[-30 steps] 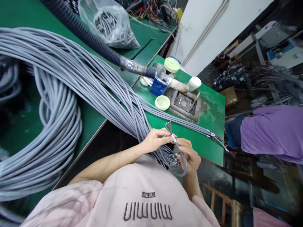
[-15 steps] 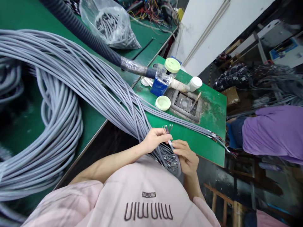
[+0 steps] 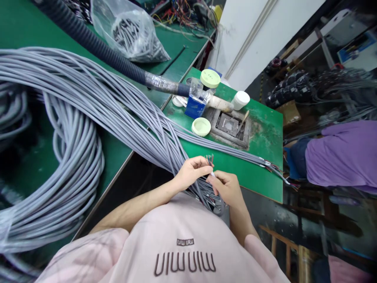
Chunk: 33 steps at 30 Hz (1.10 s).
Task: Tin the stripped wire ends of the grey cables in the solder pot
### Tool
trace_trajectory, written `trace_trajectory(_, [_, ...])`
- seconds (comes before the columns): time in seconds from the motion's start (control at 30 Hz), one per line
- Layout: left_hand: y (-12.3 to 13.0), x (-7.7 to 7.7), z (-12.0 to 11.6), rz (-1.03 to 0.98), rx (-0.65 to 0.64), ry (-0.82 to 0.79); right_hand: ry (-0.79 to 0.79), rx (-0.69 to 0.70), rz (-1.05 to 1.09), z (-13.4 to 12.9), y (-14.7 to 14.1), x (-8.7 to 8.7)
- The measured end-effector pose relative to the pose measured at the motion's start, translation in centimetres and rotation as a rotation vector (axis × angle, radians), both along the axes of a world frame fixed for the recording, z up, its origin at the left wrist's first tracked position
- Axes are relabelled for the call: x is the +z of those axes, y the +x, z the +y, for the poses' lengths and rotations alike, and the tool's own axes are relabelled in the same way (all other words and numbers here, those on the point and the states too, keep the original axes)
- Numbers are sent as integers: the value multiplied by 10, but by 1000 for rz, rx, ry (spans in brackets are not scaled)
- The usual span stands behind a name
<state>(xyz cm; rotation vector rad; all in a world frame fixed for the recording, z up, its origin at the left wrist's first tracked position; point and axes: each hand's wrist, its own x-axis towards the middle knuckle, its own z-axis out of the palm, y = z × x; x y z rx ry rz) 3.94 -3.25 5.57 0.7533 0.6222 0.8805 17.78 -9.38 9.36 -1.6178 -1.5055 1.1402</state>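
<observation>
Between my two hands is the end of a grey cable, its thin coloured wires fanned out upward with stripped tips. My left hand pinches the cable at the base of these wires. Just below, my right hand closes its thumb and fingers round the cable by a white sleeve. Under my hands hangs a bunch of more cable ends, partly hidden by my fingers. A thick bundle of grey cables runs from the left towards them.
A soldering pot with a stick in it is set in the green table. Around it are a pale green lid, a white cup, a blue box and a black hose. A person in purple is at the right.
My right hand has turned and moved up the cable, closer to my left hand, and now pinches near the white sleeve. My left hand keeps its hold. The view has shifted slightly.
</observation>
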Motion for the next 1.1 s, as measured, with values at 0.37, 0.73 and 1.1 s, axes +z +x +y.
trace_trajectory(0.37, [2,3,1,50,81,12,21,-20,-91,13,2,6])
trace_trajectory(0.73, [2,-2,1,45,133,1,129,-126,66,22,-4,1])
trace_trajectory(1.1, [3,-7,2,169,232,189,189,-221,74,27,-2,-7])
